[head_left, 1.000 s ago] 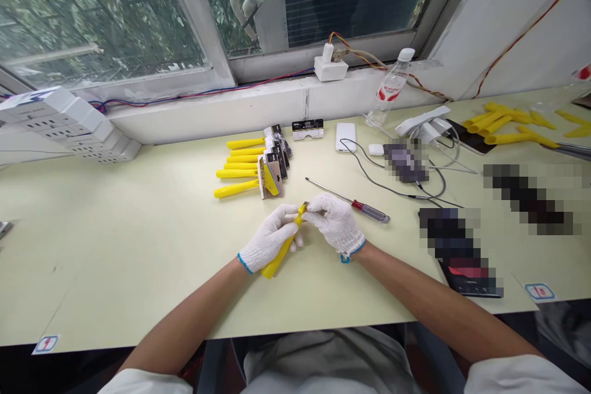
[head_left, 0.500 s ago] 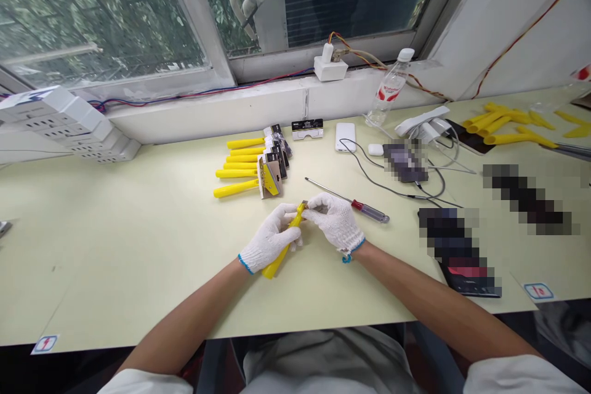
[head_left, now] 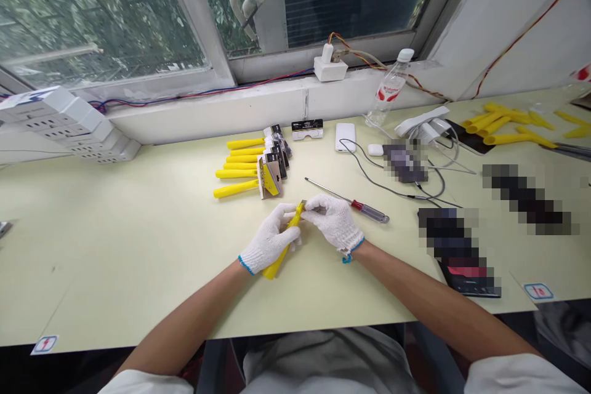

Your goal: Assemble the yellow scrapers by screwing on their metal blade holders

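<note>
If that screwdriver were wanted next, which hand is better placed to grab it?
Probably the right hand: the screwdriver lies just beyond it, grip end on that side. The left hand is farther away and wrapped around the yellow handle, while the right is only at its tip.

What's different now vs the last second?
Very little: the yellow handle's upper end edged slightly left. No visible grasp or release: left hand still around the handle, right hand still at its upper end. Screwdriver and row of yellow-handled tools unchanged.

Yellow handle (head_left: pixel 276 266) part-hidden, white boxes (head_left: pixel 69 123) cropped
</note>
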Action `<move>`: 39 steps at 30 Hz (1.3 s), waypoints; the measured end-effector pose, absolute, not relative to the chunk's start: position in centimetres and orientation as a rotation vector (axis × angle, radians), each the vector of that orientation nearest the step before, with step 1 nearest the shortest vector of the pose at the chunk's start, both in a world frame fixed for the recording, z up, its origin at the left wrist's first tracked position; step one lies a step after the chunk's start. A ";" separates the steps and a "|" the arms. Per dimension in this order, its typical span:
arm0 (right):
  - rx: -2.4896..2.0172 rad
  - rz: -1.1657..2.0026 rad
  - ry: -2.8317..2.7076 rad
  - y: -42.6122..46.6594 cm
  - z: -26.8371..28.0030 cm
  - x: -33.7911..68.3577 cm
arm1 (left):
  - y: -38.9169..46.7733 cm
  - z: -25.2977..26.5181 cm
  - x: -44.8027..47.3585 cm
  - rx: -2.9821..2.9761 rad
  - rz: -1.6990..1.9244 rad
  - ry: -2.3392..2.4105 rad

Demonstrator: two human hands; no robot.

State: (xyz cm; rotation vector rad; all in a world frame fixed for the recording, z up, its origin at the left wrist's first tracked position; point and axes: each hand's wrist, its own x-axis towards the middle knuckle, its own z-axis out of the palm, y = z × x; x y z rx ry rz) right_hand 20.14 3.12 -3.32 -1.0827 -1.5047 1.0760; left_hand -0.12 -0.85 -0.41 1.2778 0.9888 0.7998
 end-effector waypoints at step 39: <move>-0.970 0.868 -1.618 2.6 -2.6 19.7 | -0.7 -0.2 -0.1 1.279 0.820 0.976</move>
